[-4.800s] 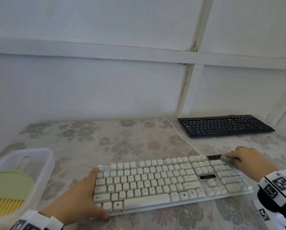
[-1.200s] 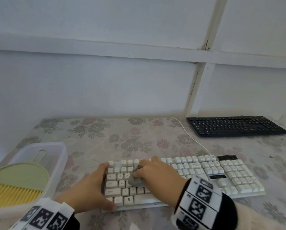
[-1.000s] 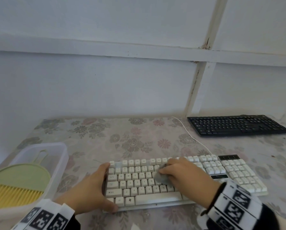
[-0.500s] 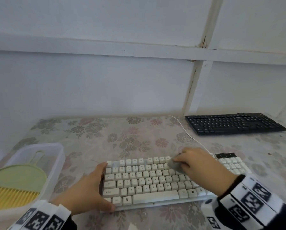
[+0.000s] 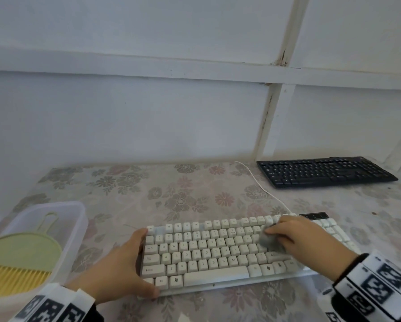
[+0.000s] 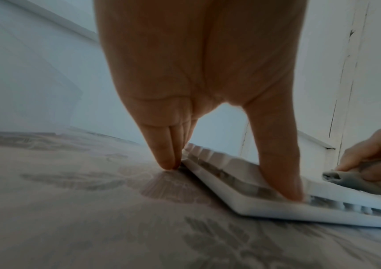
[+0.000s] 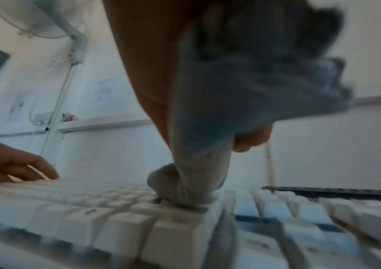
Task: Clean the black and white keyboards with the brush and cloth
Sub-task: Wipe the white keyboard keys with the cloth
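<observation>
The right hand (image 5: 306, 240) grasps a bunched grey cloth (image 5: 270, 241) and presses it onto the right-centre keys of the white keyboard (image 5: 206, 249), likely to wipe them. The left hand (image 5: 118, 268) lies open, thumb on the front edge and fingers against the left end, seemingly bracing the board against sliding. Its long axis runs left to right near the table's front edge, the cable (image 5: 262, 189) leading away behind.

A floral-patterned cloth (image 5: 194, 196) covered the desk, a clear plastic tub (image 5: 75, 219) stood just left of the left hand, a white panelled wall (image 5: 148, 117) rose beyond both hands, and a wall-mounted fan (image 7: 44, 20) hung above the left hand.
</observation>
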A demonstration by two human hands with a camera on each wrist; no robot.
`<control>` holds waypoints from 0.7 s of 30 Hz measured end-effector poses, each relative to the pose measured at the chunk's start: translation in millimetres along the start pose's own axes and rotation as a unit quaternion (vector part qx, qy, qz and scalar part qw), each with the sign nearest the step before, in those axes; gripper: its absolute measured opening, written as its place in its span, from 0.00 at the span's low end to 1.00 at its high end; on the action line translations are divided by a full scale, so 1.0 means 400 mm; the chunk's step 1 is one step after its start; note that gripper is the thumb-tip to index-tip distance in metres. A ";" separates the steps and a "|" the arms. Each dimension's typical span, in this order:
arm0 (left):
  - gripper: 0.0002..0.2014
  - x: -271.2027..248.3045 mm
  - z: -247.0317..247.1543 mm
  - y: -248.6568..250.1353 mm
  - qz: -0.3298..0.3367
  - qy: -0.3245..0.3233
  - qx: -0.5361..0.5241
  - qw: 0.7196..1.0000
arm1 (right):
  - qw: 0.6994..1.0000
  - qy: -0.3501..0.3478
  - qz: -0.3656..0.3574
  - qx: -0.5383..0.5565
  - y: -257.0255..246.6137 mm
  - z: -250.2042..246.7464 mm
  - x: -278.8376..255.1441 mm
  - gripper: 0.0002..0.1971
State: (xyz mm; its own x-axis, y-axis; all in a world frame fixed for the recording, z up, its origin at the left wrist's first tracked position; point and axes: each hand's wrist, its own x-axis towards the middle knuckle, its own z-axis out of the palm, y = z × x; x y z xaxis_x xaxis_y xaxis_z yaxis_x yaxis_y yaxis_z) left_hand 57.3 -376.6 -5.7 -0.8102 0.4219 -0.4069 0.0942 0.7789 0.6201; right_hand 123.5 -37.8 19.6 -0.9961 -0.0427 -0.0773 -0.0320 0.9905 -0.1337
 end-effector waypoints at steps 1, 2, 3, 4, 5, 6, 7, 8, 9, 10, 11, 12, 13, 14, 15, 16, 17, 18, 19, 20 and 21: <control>0.59 0.000 0.000 0.000 0.000 -0.001 -0.001 1.000 | 1.000 -0.003 0.016 -0.014 0.017 -0.001 -0.006 0.17; 0.59 0.001 0.000 0.001 0.001 -0.001 -0.002 1.000 | 0.999 -0.006 0.032 -0.027 0.029 -0.004 -0.010 0.18; 0.60 0.001 0.000 0.002 0.002 -0.001 -0.003 1.000 | 0.998 -0.009 0.046 -0.035 0.036 -0.006 -0.013 0.18; 0.59 0.002 0.000 0.002 0.002 0.000 -0.004 1.000 | 0.998 -0.010 0.057 -0.038 0.039 -0.009 -0.015 0.18; 0.59 0.001 0.000 0.003 0.002 0.000 -0.004 1.000 | 0.997 -0.013 0.064 -0.040 0.040 -0.010 -0.013 0.18; 0.59 0.000 0.001 0.003 0.001 0.001 -0.004 1.000 | 0.997 -0.015 0.068 -0.044 0.037 -0.012 -0.010 0.17; 0.59 -0.001 0.001 0.004 0.003 0.002 -0.003 1.000 | 0.996 -0.016 0.072 -0.046 0.032 -0.016 -0.006 0.15; 0.59 -0.001 0.001 0.004 0.004 0.003 -0.002 1.000 | 0.996 -0.010 0.077 -0.045 0.028 -0.023 -0.001 0.13; 0.59 -0.002 0.001 0.005 0.004 0.004 0.001 1.000 | 0.996 0.002 0.082 -0.038 0.024 -0.033 0.005 0.12; 0.59 -0.002 0.001 0.006 0.003 0.005 0.003 1.000 | 0.996 0.019 0.086 -0.027 0.023 -0.043 0.010 0.12; 0.59 -0.002 0.001 0.006 0.002 0.006 0.006 1.000 | 0.996 0.037 0.083 -0.014 0.023 -0.052 0.013 0.12; 0.59 -0.003 0.001 0.007 0.002 0.007 0.009 1.000 | 0.996 0.047 0.073 -0.004 0.024 -0.055 0.013 0.12; 0.59 -0.004 0.001 0.008 0.003 0.007 0.012 1.000 | 0.997 0.042 0.061 -0.001 0.026 -0.054 0.011 0.12; 0.59 -0.004 0.001 0.008 0.004 0.007 0.011 1.000 | 0.998 0.026 0.049 -0.005 0.028 -0.048 0.005 0.13; 0.58 -0.004 0.000 0.009 0.009 0.008 0.010 1.000 | 0.999 0.009 0.042 -0.015 0.032 -0.036 -0.003 0.15; 0.58 -0.003 0.000 0.009 0.014 0.009 0.009 1.000 | 0.999 -0.001 0.040 -0.029 0.041 -0.024 -0.010 0.16; 0.57 -0.002 0.001 0.008 0.017 0.009 0.009 1.000 | 0.998 -0.006 0.044 -0.042 0.056 -0.014 -0.016 0.16; 0.57 -0.002 0.001 0.006 0.018 0.008 0.007 1.000 | 0.997 -0.006 0.052 -0.054 0.074 -0.009 -0.019 0.16; 0.58 -0.001 0.001 0.003 0.017 0.006 0.003 1.000 | 0.996 -0.004 0.061 -0.072 0.094 -0.009 -0.022 0.16; 0.58 0.000 0.001 0.000 0.017 0.005 -0.002 1.000 | 0.994 -0.002 0.071 -0.089 0.115 -0.011 -0.026 0.15; 0.59 0.002 0.001 -0.003 0.017 0.003 -0.007 1.000 | 0.992 0.002 0.082 -0.100 0.134 -0.015 -0.030 0.14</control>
State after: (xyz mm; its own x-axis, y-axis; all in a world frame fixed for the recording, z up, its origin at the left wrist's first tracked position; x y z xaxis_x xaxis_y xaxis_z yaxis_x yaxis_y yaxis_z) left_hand 56.7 -376.9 -7.0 -0.8097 0.4461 -0.3814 0.1143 0.7573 0.6430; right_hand 133.3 16.4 19.5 -0.9895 0.1213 -0.0784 0.1152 0.9902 0.0787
